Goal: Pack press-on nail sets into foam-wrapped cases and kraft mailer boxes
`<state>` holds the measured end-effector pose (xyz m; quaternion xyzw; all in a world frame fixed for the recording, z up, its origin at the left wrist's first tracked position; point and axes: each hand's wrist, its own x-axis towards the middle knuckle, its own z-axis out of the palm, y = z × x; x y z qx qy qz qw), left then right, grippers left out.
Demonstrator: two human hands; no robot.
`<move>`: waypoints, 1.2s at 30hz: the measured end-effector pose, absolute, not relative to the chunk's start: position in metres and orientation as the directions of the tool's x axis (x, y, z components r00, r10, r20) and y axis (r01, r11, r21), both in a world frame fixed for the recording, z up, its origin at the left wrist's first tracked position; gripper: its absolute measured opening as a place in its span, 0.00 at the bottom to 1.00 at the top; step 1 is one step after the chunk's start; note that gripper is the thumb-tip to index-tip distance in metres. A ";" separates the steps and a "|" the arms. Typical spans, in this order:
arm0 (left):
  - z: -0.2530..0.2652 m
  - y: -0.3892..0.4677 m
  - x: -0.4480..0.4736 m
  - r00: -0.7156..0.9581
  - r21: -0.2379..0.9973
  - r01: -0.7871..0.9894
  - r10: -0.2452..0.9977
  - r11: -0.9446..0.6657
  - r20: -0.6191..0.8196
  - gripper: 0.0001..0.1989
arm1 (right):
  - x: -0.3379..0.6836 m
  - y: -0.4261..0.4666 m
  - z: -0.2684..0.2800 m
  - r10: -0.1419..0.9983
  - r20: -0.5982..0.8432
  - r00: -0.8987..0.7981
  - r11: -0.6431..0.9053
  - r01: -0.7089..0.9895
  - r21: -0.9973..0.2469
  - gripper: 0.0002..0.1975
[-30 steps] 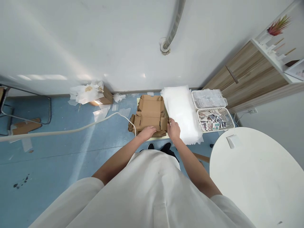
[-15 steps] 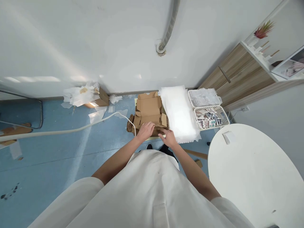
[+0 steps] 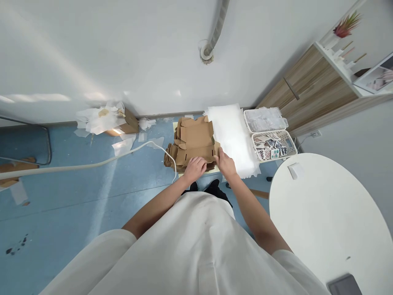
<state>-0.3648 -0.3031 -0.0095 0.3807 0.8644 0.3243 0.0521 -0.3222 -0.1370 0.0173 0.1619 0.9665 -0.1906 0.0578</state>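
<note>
A brown cardboard box [image 3: 198,136], unfolded with its flaps out, lies on a stack of flattened cardboard boxes [image 3: 170,157]. My left hand [image 3: 195,169] is closed on the box's near edge, its fingers curled over the cardboard. At the near right corner, my right hand [image 3: 225,164] pinches a side flap, thumb and fingers together. To the right of the stack lies a pile of white foam sheets [image 3: 229,131], close beside my right hand.
Two white baskets stand right of the foam: one with clear plastic cases [image 3: 266,119], one with printed packets [image 3: 270,147]. A round white table [image 3: 331,205] is at the right. A white hose [image 3: 92,165] crosses at left, near a box of wrapping scraps [image 3: 130,121].
My right hand has moved up and right from the box's front edge to its right corner flap. The box has turned slightly, and my left hand keeps hold of its near edge.
</note>
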 end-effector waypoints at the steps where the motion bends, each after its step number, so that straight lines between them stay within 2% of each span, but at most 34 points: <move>1: -0.010 -0.302 -0.364 -0.703 0.610 0.620 0.695 0.494 0.152 0.10 | -0.320 -0.135 0.016 0.299 -0.191 -0.935 0.877 0.348 -0.331 0.27; 3: -0.011 -0.300 -0.362 -0.703 0.626 0.608 0.698 0.488 0.139 0.10 | -0.315 -0.130 0.015 0.325 -0.210 -0.922 0.858 0.380 -0.346 0.26; 5: -0.011 -0.297 -0.359 -0.702 0.626 0.606 0.700 0.490 0.132 0.10 | -0.309 -0.125 0.013 0.383 -0.211 -0.899 0.780 0.438 -0.447 0.26; 9: -0.008 -0.285 -0.348 -0.679 0.622 0.632 0.718 0.463 0.156 0.11 | -0.299 -0.112 0.013 0.517 -0.301 -0.802 0.372 0.527 -0.764 0.20; 12: -0.001 -0.272 -0.339 -0.652 0.648 0.644 0.735 0.407 0.186 0.10 | -0.286 -0.099 0.017 0.588 -0.337 -0.735 0.131 0.498 -0.857 0.15; 16: 0.007 -0.248 -0.329 -0.658 0.679 0.637 0.716 0.365 0.232 0.13 | -0.255 -0.073 0.031 0.692 -0.269 -0.670 0.047 0.413 -0.909 0.14; 21: 0.002 -0.204 -0.313 -0.827 0.749 0.491 0.508 0.444 0.241 0.29 | -0.189 -0.030 0.055 0.774 -0.200 -0.601 -0.006 0.309 -0.951 0.16; 23: -0.006 -0.182 -0.301 -0.881 0.804 0.392 0.435 0.447 0.187 0.38 | -0.154 -0.013 0.064 0.799 -0.199 -0.568 -0.058 0.257 -0.965 0.16; 25: -0.015 -0.159 -0.284 -0.914 0.869 0.244 0.402 0.430 0.058 0.44 | -0.117 0.004 0.070 0.821 -0.209 -0.532 -0.117 0.202 -0.972 0.16; 27: -0.024 -0.135 -0.264 -0.861 0.922 0.044 0.483 0.385 -0.161 0.46 | -0.077 0.019 0.073 0.843 -0.229 -0.487 -0.182 0.143 -0.973 0.15; 30: -0.035 -0.095 -0.230 -0.611 0.910 -0.230 0.676 0.345 -0.411 0.43 | -0.018 0.037 0.071 0.866 -0.281 -0.413 -0.289 0.045 -0.956 0.15; 33: -0.040 -0.054 -0.194 -0.433 0.870 -0.304 0.758 0.388 -0.489 0.40 | 0.035 0.047 0.064 0.875 -0.340 -0.344 -0.377 -0.045 -0.925 0.15; 36: -0.043 -0.020 -0.154 -0.318 0.870 -0.301 0.820 0.389 -0.477 0.36 | 0.078 0.051 0.058 0.872 -0.386 -0.300 -0.437 -0.127 -0.890 0.15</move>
